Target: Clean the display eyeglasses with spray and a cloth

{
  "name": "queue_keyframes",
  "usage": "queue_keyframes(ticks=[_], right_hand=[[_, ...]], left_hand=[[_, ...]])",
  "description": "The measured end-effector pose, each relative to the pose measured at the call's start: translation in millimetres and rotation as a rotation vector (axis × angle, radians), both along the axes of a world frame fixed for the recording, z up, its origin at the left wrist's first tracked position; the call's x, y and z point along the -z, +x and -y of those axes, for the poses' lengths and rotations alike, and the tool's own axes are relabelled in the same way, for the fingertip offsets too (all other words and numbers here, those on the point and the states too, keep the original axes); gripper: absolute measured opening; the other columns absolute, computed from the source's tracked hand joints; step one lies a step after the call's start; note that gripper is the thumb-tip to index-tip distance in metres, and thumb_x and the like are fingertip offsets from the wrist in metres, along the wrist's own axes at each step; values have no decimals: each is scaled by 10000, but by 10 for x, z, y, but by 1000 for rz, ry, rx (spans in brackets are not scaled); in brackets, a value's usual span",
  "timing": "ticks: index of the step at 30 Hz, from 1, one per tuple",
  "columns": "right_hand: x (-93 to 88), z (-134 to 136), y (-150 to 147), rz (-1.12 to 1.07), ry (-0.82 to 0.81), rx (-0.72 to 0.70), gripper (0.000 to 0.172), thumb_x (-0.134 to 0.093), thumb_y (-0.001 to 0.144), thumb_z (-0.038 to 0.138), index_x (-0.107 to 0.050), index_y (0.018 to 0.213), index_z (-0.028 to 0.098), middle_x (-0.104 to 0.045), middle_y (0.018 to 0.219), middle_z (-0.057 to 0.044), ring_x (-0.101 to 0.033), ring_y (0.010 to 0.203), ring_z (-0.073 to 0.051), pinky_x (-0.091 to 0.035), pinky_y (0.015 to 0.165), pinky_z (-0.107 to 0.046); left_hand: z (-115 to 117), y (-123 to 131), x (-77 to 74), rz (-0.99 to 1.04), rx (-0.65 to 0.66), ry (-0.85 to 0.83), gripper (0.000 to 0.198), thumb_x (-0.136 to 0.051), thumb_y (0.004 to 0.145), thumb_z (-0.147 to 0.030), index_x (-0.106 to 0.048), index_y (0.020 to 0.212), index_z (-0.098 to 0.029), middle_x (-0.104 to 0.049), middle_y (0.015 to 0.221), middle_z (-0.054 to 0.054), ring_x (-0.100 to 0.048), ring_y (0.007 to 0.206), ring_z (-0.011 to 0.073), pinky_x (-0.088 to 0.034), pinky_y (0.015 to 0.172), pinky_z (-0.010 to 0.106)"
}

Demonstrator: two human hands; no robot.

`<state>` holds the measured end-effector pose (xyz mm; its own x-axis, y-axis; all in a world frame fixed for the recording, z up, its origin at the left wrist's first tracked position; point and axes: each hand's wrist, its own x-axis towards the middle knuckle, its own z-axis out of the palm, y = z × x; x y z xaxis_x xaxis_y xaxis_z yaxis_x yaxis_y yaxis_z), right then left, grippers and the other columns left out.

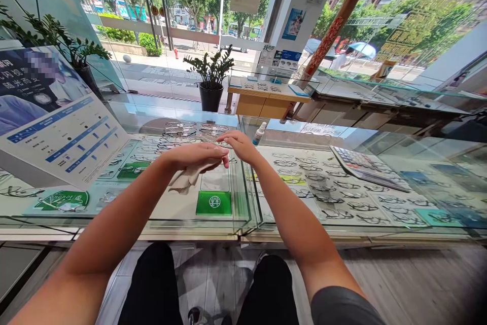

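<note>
My left hand is closed on a beige cleaning cloth that hangs below the fingers, above a glass display counter. My right hand meets it from the right, fingers pinched on a thin-framed pair of glasses held between both hands. The cloth seems wrapped round part of the glasses; the frame is hard to make out. A small spray bottle stands on the counter just right of my right hand.
Several pairs of glasses lie in trays under the glass. A calculator rests on the counter to the right, a slanted poster board to the left. A potted plant stands behind the counter. My knees are below its front edge.
</note>
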<state>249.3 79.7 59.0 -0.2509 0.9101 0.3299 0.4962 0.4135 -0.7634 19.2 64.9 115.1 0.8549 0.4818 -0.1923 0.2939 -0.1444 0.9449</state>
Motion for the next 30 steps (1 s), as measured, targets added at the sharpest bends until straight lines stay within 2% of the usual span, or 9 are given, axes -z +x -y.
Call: queue_keyframes(ticks=[3,7,12,15,18,20,22,26,30], right_hand=[[-72,23,54,-267,-45,-24,328,-599,968,325,-917,961,245,-866,1185,-62,-735,1213,-289,-491,1155,-456],[-129,55,75,-486,-69,-74,279,-683,908,408,-922,944,268,-880,1143,-38,-723,1259,-286,-443,1223,-459],[-160,70,55,-631,-110,-91,294,-686,884,423,-925,975,277,-881,1191,-33,-711,1292,-279,-436,1225,-454],[-187,86,55,-665,-93,-88,300,-673,891,417,-924,985,282,-877,1213,-30,-705,1320,-283,-436,1232,-458],[-217,114,50,-627,-2,-57,297,-658,923,410,-917,992,284,-874,1211,-25,-706,1317,-283,-443,1243,-471],[-232,146,26,-558,112,-19,292,-653,951,400,-915,1009,287,-871,1207,-27,-711,1295,-284,-463,1236,-485],[-240,195,-22,-454,250,32,293,-643,987,382,-915,1048,293,-866,1218,-35,-708,1285,-288,-482,1225,-506],[-230,316,-161,-224,506,67,343,-565,1082,335,-899,1151,303,-858,1263,-51,-688,1315,-296,-479,1243,-548],[-216,403,-244,-50,666,65,369,-519,1121,290,-875,1218,303,-858,1275,-46,-647,1390,-303,-468,1252,-554]], left_hand=[[126,123,83,-88,144,-13,461,-662,959,-645,-829,1014,-219,-697,897,49,-568,774,201,-489,719,303],[262,298,275,-111,256,44,328,-656,970,-503,-794,1080,-226,-694,952,21,-584,872,213,-491,833,291],[299,387,441,-2,273,90,393,-673,1037,-539,-831,1212,-225,-795,1192,74,-709,1102,263,-538,990,315],[230,391,460,133,228,120,329,-769,1001,-516,-877,1135,-236,-811,1324,100,-729,1226,273,-550,1043,313],[102,376,443,291,-60,-23,311,-793,991,-497,-844,986,-190,-819,1025,103,-727,879,184,-571,779,257],[1,346,402,393,-278,-234,358,-750,1022,-477,-766,860,-159,-711,781,56,-579,611,117,-461,555,209],[-92,299,334,460,-409,-465,408,-660,1075,-439,-698,794,-146,-607,680,20,-465,502,87,-362,452,183],[-194,197,183,480,-465,-797,431,-534,1129,-380,-663,799,-134,-536,636,7,-416,443,80,-309,384,157],[-178,144,100,539,-450,-958,344,-497,1118,-253,-606,807,-153,-490,628,-9,-414,424,82,-284,351,140]])
